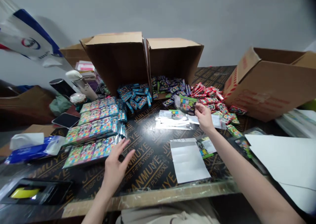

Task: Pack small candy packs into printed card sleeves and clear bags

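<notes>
Between the fingertips of my right hand (204,118) is a printed pouch (185,104) with a dark and green front, held up over the table. Just below it lie flat silver foil pouches (172,122). A creased white paper sheet (189,161) rests nearer to me, partly beside another printed pouch (204,148). My left hand (116,161) is open with its fingers apart, at the right end of the nearest row of colourful small packs (91,151). Whether its fingertips touch that row I cannot tell. Several such rows stand side by side, in green, pink and blue.
Two cardboard boxes (116,61) lie tipped at the back, with loose blue packs (138,97) and purple packs (172,86) spilling out. Red packs (209,94) are heaped beside a carton (269,86). A phone (65,120) and blue wipes packet (34,150) lie left.
</notes>
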`<state>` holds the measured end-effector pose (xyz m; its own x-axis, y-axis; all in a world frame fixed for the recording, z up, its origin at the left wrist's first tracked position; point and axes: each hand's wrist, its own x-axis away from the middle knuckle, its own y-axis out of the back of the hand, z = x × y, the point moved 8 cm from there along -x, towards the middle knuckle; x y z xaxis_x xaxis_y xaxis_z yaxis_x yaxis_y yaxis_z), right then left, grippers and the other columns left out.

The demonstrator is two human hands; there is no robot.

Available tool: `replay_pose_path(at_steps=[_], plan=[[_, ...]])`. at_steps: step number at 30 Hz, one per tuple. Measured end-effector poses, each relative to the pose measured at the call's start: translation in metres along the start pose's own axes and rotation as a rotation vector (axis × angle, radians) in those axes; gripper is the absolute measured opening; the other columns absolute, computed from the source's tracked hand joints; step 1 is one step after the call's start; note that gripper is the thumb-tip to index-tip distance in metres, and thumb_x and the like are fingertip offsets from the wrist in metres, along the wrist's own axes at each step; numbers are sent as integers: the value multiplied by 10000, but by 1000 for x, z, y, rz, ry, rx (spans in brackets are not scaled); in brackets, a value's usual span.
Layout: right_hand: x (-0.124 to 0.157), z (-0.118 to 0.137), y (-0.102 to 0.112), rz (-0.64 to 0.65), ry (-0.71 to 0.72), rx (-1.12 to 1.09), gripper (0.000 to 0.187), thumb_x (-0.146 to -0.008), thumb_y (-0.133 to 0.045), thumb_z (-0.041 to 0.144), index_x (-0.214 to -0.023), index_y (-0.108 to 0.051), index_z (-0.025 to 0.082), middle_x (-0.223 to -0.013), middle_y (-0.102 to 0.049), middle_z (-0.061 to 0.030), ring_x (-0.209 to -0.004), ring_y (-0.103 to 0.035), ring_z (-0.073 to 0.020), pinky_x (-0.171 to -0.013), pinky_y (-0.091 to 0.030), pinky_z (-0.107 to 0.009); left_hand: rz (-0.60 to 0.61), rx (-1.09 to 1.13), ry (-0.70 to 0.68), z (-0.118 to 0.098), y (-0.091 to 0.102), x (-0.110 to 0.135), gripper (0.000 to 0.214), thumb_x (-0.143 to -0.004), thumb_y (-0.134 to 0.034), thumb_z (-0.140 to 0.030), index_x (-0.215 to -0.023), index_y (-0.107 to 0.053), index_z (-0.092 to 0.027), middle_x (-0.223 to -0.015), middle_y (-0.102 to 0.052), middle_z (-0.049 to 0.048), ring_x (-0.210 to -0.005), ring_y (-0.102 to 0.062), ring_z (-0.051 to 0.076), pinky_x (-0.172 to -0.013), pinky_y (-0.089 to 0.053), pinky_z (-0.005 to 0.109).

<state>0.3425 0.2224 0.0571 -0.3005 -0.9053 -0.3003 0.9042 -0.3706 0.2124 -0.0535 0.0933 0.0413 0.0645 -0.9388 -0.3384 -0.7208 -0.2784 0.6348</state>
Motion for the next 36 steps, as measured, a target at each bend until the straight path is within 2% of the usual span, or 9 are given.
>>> replay_pose_path(at_steps=[3, 6, 10, 12, 17, 22, 25, 31, 36], plan=[[36, 52, -37, 472, 28, -148, 159, -711, -620, 263, -841, -615, 172, -831, -646, -28, -767, -608, -152, -721, -480, -270, 29, 301, 294, 6, 4, -21, 506, -796, -496, -488, -1184, -533, -166, -1242, -544, 104, -1182, -459, 263, -1029, -295, 423], [86, 86, -69, 891, -56, -252, 145, -711, -666, 271, -772, -620, 147, -722, -635, -18, -658, -594, -124, -618, -467, -230, 326, 723, 392, -19, -26, -15, 550, -800, -461, -523, -1214, -512, -164, -1285, -510, 104, -1216, -424, 260, -1037, -286, 402], [117, 93, -93, 986, -120, -339, 166, -741, -644, 297, -760, -599, 139, -708, -622, -15, -639, -578, -110, -582, -446, -217, 933, 1268, 497, -83, -85, 46, 667, -675, -603, -525, -1219, -514, -150, -1273, -517, 130, -1191, -441, 321, -992, -329, 443], [119, 88, -98, 943, -106, -303, 179, -750, -633, 314, -767, -597, 140, -701, -616, -15, -632, -573, -117, -571, -447, -227, 1034, 1455, 580, -101, -103, 69, 712, -648, -612, -505, -1240, -492, -129, -1249, -533, 149, -1162, -466, 335, -982, -325, 462], [104, 99, -61, 380, 248, -3, 187, -752, -639, 292, -906, -606, 191, -876, -618, -43, -840, -567, -178, -767, -450, -324, 820, 1566, 610, -98, -113, 69, 682, -672, -560, -495, -1212, -519, -79, -1152, -588, 184, -1022, -559, 306, -920, -376, 440], [125, 113, -63, 456, 365, 91, 139, -792, -598, 283, -915, -600, 217, -884, -607, -49, -858, -556, -195, -773, -445, -337, 737, 1360, 611, -81, -112, 63, 556, -669, -589, -473, -1084, -620, -103, -1097, -617, 163, -972, -572, 289, -821, -428, 374], [128, 118, -53, 310, 402, 132, 155, -759, -638, 278, -893, -589, 217, -877, -583, -54, -879, -540, -209, -790, -428, -346, 675, 1298, 584, -79, -107, 58, 559, -642, -625, -482, -1075, -626, -128, -1070, -629, 136, -936, -581, 263, -799, -425, 343], [136, 109, -75, 595, 298, 49, 196, -701, -700, 310, -811, -584, 197, -769, -574, -18, -744, -532, -170, -691, -422, -296, 635, 1218, 595, -84, -97, 55, 499, -623, -680, -377, -1061, -627, -145, -1035, -642, 107, -940, -574, 252, -808, -408, 334], [149, 109, -88, 857, 351, 37, 198, -676, -720, 334, -658, -600, 177, -700, -577, -13, -753, -508, -170, -730, -393, -306, 664, 1197, 567, -87, -90, 55, 643, -556, -731, -312, -1158, -576, -147, -1122, -609, 111, -1087, -493, 305, -902, -360, 377]])
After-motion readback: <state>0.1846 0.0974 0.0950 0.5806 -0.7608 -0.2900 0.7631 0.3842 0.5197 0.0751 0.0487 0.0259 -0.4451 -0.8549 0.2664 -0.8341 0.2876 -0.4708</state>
